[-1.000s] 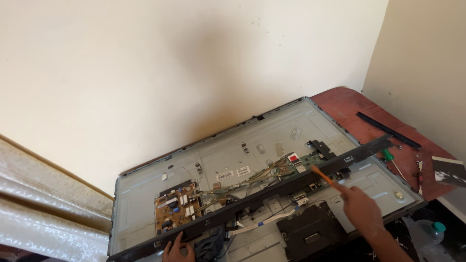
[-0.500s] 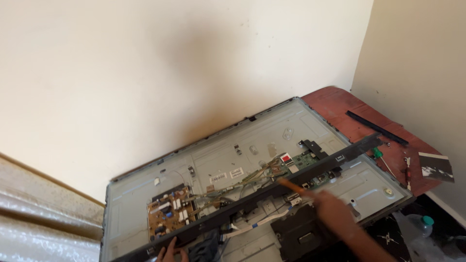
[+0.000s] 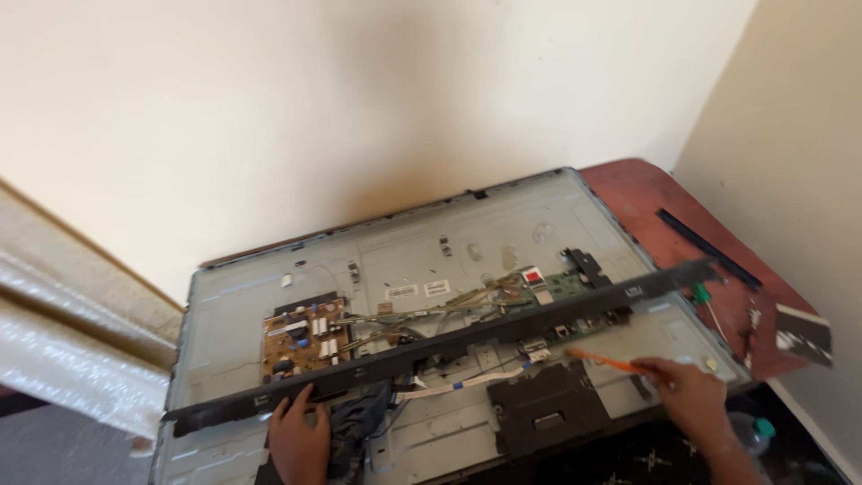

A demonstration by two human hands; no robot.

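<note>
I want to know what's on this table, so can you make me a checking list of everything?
Surface: reddish-brown table, mostly covered.
Job's things: opened flat television lying face down; long black strip across it; orange-handled tool.
Clutter: dark cloth, green-handled tool, short black strip.
Hands: left hand touches the long strip; right hand holds the orange tool.
Cables: wire bundle running from the brown circuit board.
Surroundings: cream walls.

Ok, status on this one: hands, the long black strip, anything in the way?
Left hand under the near end of the long black strip. Right hand holds an orange tool, tip near the strip. Strip lies across the opened panel, over its circuit boards and cables.
</note>
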